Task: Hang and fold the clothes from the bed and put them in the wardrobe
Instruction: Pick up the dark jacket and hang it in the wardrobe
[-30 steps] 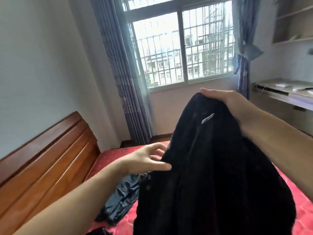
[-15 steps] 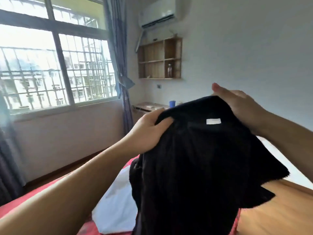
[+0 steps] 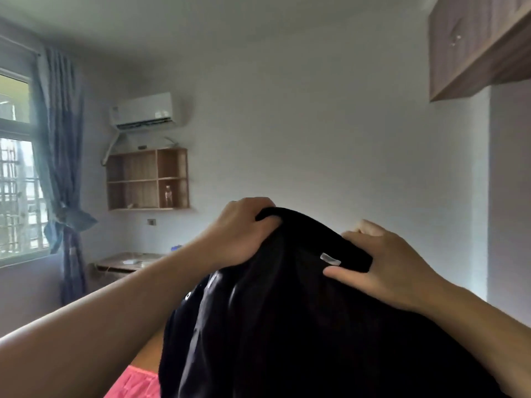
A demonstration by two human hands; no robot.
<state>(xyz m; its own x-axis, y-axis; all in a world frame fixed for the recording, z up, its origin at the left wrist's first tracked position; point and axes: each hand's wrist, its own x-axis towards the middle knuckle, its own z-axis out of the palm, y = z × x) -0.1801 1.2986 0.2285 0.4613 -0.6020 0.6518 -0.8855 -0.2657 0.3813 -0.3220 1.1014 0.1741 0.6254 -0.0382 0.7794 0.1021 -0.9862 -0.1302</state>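
Both hands now grip the black garment [image 3: 287, 326], lifted off the bed.

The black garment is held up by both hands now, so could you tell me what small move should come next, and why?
Probably slide both hands apart along the collar to spread it. The left hand and right hand both grip the black garment close together near its white label, and the cloth hangs bunched below, not ready for hanging or folding.
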